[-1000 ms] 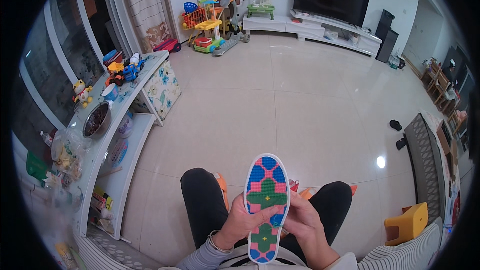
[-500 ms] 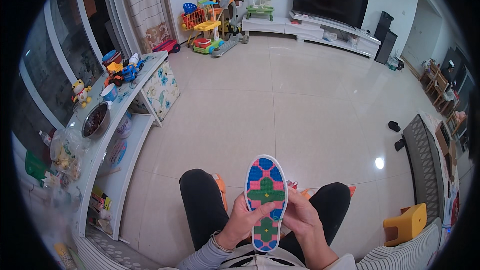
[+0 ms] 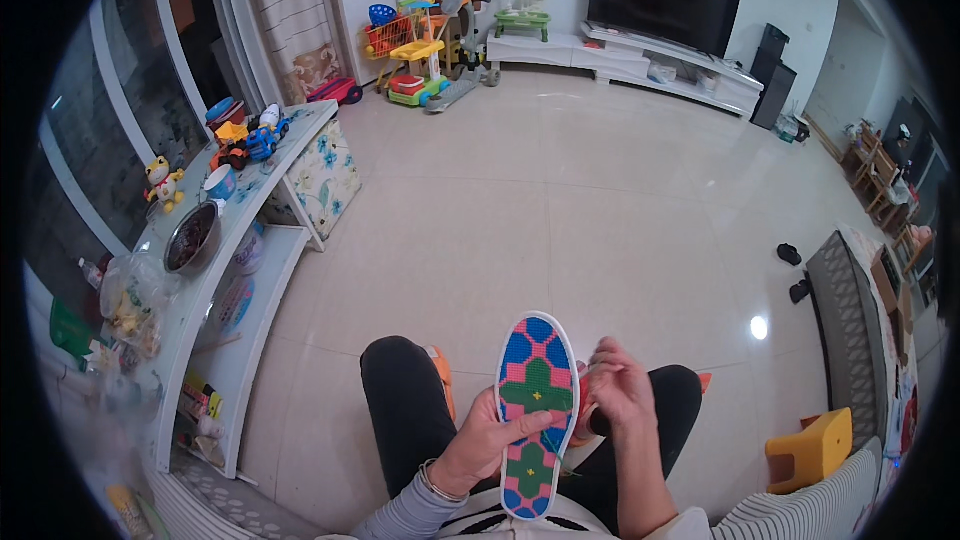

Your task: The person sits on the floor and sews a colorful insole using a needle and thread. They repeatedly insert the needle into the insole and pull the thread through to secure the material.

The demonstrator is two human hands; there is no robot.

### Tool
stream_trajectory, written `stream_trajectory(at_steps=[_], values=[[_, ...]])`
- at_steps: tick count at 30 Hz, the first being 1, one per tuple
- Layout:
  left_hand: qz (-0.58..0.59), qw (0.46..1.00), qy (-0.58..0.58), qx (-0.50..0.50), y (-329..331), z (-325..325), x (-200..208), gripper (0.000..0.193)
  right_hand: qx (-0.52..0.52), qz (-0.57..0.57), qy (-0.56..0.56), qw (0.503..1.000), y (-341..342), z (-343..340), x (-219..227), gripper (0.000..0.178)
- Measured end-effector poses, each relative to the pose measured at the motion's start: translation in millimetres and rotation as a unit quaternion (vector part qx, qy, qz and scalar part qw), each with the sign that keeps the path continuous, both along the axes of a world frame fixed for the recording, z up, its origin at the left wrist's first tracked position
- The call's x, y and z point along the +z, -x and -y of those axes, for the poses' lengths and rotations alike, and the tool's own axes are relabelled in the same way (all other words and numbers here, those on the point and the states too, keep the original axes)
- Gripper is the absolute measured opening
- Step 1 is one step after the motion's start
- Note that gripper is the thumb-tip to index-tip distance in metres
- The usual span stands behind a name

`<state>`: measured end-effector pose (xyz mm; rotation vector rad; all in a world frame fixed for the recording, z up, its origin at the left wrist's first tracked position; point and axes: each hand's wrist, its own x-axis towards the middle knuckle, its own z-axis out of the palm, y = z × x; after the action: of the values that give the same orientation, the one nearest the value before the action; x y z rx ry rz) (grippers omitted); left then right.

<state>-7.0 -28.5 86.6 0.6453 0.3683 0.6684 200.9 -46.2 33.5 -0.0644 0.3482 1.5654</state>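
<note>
The left hand (image 3: pixel 487 437) grips a colourful embroidered insole (image 3: pixel 535 413) by its left edge, holding it upright over the person's lap with the toe end pointing away, while the right hand (image 3: pixel 617 387) sits curled at the insole's right edge, its fingers pinched together on something too small to tell. Ahead lies a wide stretch of bare tiled floor (image 3: pixel 560 190), bounded on the left by a white shelf (image 3: pixel 215 270) crowded with toys and on the right by a small yellow stool (image 3: pixel 812 448).

A shoe insole (image 3: pixel 536 412) embroidered with blue, pink and green geometric patches and small yellow crosses stands nearly upright over the person's lap, patterned face toward the camera, rounded toe uppermost, gripped at its lower left edge.
</note>
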Motion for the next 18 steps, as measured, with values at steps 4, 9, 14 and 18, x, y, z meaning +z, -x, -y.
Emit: stream_trajectory(at_steps=[4, 9, 14, 18], values=[[-0.002, 1.0, -0.001, -0.005, 0.7, -1.1, 3.1, 0.036, -0.112, 0.051, 0.022, 0.992, -44.6, 9.3, -7.6, 0.006], [-0.018, 1.0, -0.012, -0.008, 3.5, -0.7, 2.9, 0.037, -0.245, 0.084, 0.046, 0.965, -101.8, 37.8, -15.7, 0.008], [-0.022, 0.999, 0.0, -0.023, 2.3, 1.0, 7.6, 0.038, -0.317, 0.1, 0.05, 0.942, -150.0, 72.8, -30.5, 0.006], [-0.022, 1.0, -0.003, -0.016, 3.2, 0.3, 8.0, 0.038, -0.37, 0.105, 0.087, 0.919, -168.9, 95.4, -34.8, 0.003]])
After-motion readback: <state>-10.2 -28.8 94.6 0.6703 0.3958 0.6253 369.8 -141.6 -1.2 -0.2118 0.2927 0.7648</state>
